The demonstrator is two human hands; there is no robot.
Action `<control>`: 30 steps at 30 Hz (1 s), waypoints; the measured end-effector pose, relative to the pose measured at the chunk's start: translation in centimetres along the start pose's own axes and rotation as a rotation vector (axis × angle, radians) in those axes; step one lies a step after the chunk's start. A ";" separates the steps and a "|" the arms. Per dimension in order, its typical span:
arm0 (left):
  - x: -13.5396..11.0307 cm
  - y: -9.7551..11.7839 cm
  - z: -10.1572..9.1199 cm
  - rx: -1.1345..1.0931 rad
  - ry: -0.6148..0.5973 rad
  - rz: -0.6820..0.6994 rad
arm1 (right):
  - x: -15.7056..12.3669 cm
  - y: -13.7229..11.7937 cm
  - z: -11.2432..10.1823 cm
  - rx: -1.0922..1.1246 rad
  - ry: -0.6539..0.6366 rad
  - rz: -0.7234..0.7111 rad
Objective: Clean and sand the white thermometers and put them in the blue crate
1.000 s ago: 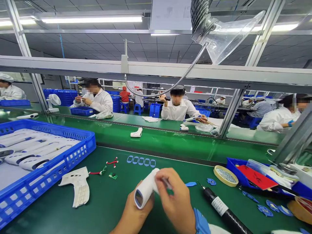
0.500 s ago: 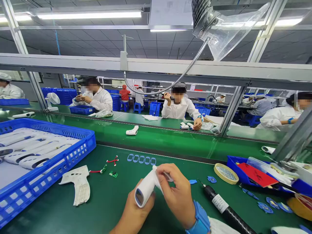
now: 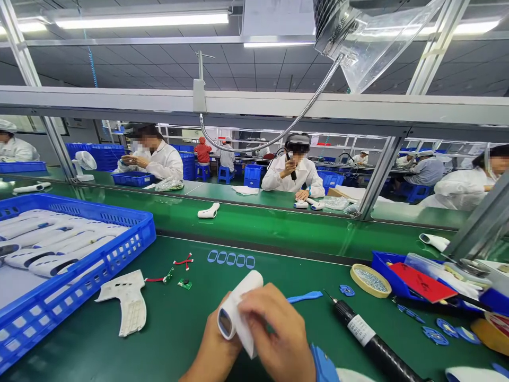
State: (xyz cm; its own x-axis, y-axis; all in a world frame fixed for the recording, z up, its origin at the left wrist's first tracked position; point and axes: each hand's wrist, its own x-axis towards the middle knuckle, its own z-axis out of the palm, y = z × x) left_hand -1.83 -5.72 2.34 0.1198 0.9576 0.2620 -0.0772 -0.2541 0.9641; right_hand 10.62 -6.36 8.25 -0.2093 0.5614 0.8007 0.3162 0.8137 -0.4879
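My left hand is closed around a white gun-shaped thermometer, whose dark display window faces me. My right hand pinches a thin white cloth against the thermometer's side; the cloth's lower corner hangs down. The fingers partly hide the thermometer's handle. Just beyond my right hand lies a blue pry tool. A black electric screwdriver rests to the right. On the left are an open white housing half and a small green circuit board.
A blue crate of white housings stands at left. Several blue frames lie in a row. At right are a round dish of screws and a blue bin. Beyond runs a green conveyor; a co-worker sits across.
My right hand has moved down and slightly left along the thermometer, with the cloth hanging lower. The blue pry tool shows more now. The white housings on the conveyor have shifted left.
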 end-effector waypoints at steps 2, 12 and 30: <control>0.0 0.1 0.0 0.039 0.013 -0.049 | 0.1 0.1 -0.1 -0.023 0.052 0.055; 0.0 0.4 0.3 0.062 0.078 -0.070 | 0.4 0.2 0.0 -0.024 0.099 0.084; -0.4 1.6 1.0 0.065 0.233 -0.238 | 3.4 2.3 -3.8 0.350 0.229 0.626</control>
State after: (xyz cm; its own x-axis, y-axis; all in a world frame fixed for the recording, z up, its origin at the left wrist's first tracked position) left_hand -0.97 -6.63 3.78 -0.1028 0.9945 0.0197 -0.0102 -0.0208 0.9997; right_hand 14.16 -3.15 11.13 0.1223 0.9207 0.3707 -0.0079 0.3744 -0.9272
